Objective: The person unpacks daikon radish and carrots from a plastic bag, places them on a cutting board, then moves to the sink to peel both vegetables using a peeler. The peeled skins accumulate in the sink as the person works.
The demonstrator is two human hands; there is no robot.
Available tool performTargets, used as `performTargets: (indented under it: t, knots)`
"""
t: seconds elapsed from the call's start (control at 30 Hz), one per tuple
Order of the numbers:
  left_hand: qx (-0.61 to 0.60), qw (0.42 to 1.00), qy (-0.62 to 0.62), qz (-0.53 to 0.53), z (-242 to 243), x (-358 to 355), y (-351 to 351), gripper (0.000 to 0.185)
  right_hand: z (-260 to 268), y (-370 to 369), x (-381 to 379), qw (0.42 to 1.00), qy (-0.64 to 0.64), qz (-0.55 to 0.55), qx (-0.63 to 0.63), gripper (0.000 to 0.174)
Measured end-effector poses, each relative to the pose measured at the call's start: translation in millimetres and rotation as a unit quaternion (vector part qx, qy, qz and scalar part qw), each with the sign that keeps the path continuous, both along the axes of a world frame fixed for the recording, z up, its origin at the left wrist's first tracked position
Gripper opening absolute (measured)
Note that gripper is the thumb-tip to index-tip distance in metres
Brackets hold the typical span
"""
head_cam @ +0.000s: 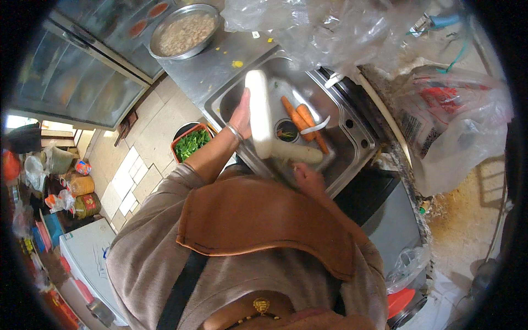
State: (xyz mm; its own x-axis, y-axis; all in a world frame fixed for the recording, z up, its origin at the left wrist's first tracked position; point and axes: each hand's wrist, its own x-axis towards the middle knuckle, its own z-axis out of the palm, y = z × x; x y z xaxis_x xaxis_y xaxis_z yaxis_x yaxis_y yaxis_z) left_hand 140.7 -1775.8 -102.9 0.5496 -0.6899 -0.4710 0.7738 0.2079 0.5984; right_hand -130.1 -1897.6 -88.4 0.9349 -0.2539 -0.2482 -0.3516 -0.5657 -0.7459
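Observation:
My left hand (243, 112) grips a long white radish (260, 115) from its left side, holding it over the stainless steel sink (229, 97). A second white radish (303, 153), partly behind the first, lies low in the sink. Close to that radish's near side is my right hand (309, 177), blurred and with fingers curled; whether anything is in it cannot be made out. Two carrots (293, 113) (307, 117) rest on the sink floor beside the drain (287, 131), which has green scraps in it. Across the carrots lies a curved white strip (316, 126).
A metal basin (183, 35) of pale food pieces in liquid stands on the steel counter (194, 80). Clear plastic bags (330, 29) hang over the sink's far side. Chopped greens fill a red-rimmed container (190, 144) at left. A glass-fronted cabinet (78, 78) stands beyond the tiled floor.

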Motion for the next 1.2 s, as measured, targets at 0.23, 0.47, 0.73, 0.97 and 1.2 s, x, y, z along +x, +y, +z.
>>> performTargets:
  t: [0.23, 0.47, 0.73, 0.97, 1.2]
  knots:
    - [0.034, 0.994, -0.041, -0.092, 18.6, -40.6, -16.2, 0.061, 56.4, -32.6, 110.1, 0.951, -0.263, -0.160, -0.019, 0.023]
    - [0.002, 0.998, -0.050, -0.034, 18.6, -49.2, -21.6, 0.055, 49.9, -10.7, 103.4, 0.934, -0.326, -0.106, -0.101, 0.026]
    - [0.019, 0.998, -0.014, 0.064, 20.3, -1.9, -14.7, 0.085, -7.1, 9.5, -13.8, 0.999, -0.014, 0.035, -0.010, 0.024]
    - [-0.055, 0.996, -0.016, -0.068, 14.2, -32.4, -21.7, 0.061, 44.4, -29.5, 86.4, 0.967, -0.200, -0.155, 0.033, 0.025]
    - [-0.041, 0.997, -0.047, -0.037, 23.9, -51.0, -24.6, 0.046, 72.1, -34.9, 129.5, 0.958, -0.249, -0.123, -0.071, 0.023]
